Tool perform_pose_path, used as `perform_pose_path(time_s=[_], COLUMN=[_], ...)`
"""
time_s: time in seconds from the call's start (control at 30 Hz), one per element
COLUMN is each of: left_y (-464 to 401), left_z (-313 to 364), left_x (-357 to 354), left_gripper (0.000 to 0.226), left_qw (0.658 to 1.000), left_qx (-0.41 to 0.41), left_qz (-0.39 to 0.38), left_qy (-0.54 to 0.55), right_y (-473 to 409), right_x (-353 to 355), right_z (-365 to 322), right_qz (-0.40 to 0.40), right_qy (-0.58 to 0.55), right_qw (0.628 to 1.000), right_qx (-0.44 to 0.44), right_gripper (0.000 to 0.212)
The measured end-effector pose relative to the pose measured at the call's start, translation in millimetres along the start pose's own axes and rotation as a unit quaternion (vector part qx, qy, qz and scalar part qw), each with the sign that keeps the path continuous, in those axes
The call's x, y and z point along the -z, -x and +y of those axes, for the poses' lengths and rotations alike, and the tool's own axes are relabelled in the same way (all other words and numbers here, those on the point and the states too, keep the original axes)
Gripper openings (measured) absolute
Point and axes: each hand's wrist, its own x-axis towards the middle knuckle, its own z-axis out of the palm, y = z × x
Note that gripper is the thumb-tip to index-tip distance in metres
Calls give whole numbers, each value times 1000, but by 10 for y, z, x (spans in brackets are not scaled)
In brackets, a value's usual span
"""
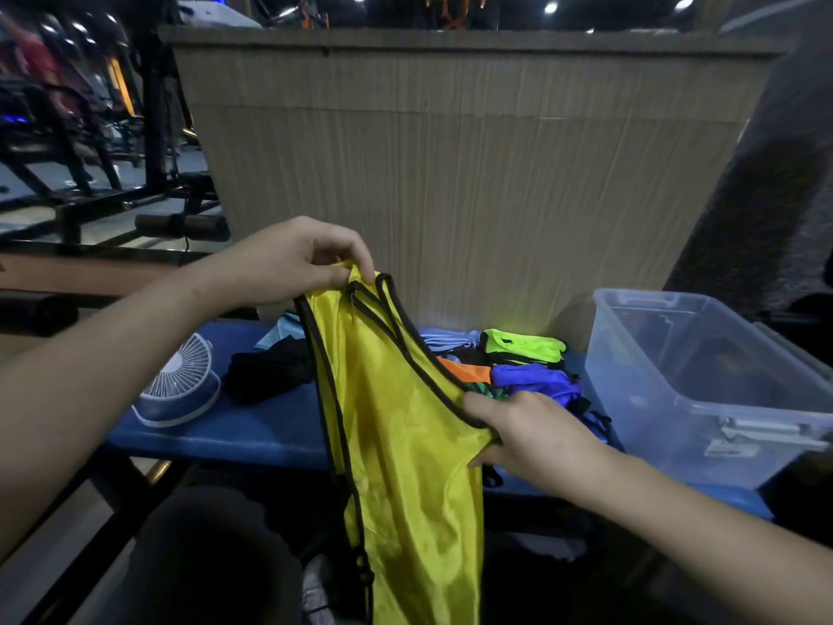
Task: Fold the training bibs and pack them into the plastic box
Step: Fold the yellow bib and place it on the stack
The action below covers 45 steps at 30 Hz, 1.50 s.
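Bib: shiny yellow mesh training bib with black trim [396, 444], hanging above the blue bench [252, 426].
Left hand [288, 259]: fingertips pinching its shoulder strap.
Right hand [532, 428]: thumb and fingers gripping its armhole edge.
Box: clear plastic storage box [703, 390], at the bench's right end, beside a heap of coloured bibs [527, 367].

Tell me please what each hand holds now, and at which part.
Both hold the shiny yellow mesh training bib with black trim. The left hand pinches its top shoulder strap; the right hand grips its side edge below the armhole.
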Motion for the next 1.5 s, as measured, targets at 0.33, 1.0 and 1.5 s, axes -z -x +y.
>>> perform_pose_path(time_s=[0.33, 1.0, 1.5], left_y=[-20, -144, -118], left_z=[-72, -149, 354], left_x=[-85, -208, 51], left_gripper=[28, 14, 9], left_qw=[1000, 993, 989], left_qx=[14, 107, 74], left_qz=[-24, -12, 108], left_qy=[-6, 42, -68], right_y=[100, -28, -41], right_x=[205, 110, 531], right_z=[100, 386, 244], right_qz=[-179, 70, 29], right_qy=[-315, -167, -126], right_qw=[932, 983, 987], right_qx=[12, 13, -98], right_gripper=[17, 37, 17])
